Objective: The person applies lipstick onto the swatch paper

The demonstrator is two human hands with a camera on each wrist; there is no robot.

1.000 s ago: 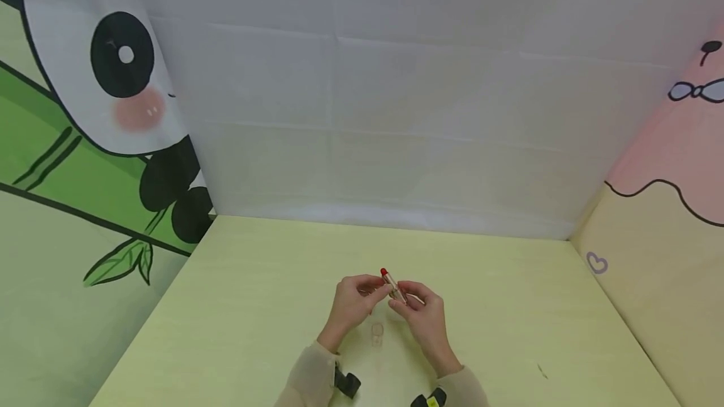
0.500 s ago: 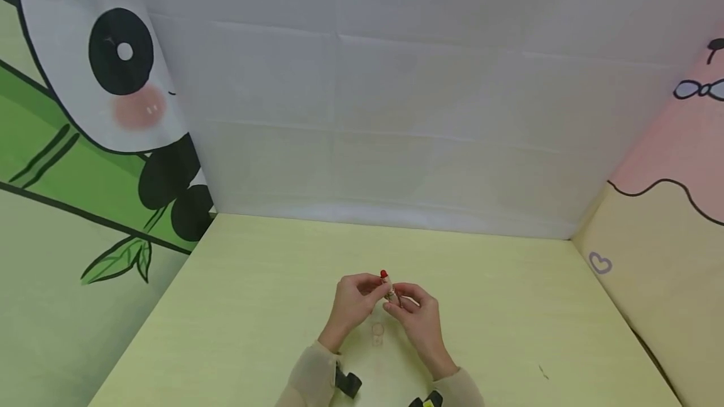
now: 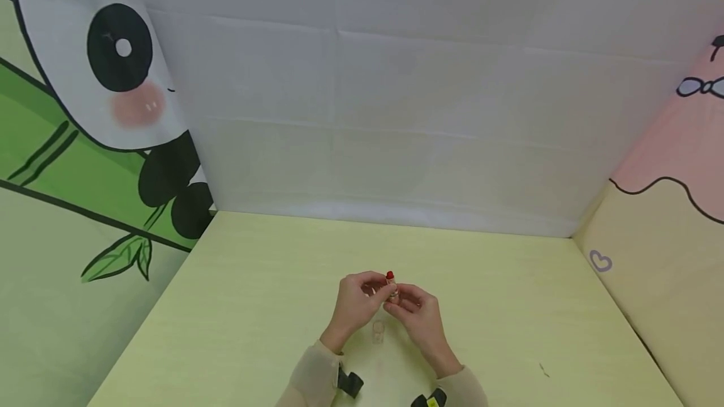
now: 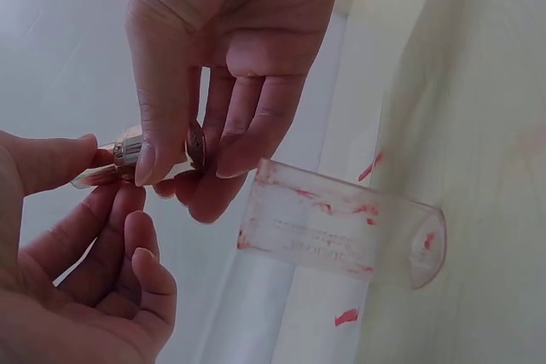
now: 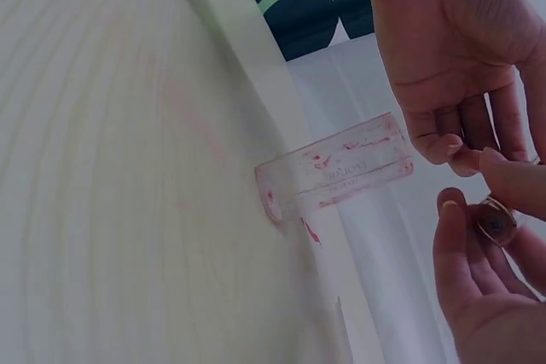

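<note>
Up in front of the person, a lipstick with a red tip and a gold tube stands nearly upright between both hands. The left hand pinches it from the left with thumb and fingers. From the right, the right hand grips the lower tube, its thumb across it in the left wrist view. There the gold tube shows between the two hands, the red tip hidden. In the right wrist view only the round base shows. A clear plastic cap with red smears stands on the table below the hands.
The pale yellow table runs back to a white cloth wall. Printed walls stand at left and right. A small dark mark lies on the table at right. Red marks show near the cap.
The lipstick has gone from a leftward tilt to almost upright, turning in the fingers. The right hand has shifted slightly left, closer to the left hand. The cap stays on the table.
</note>
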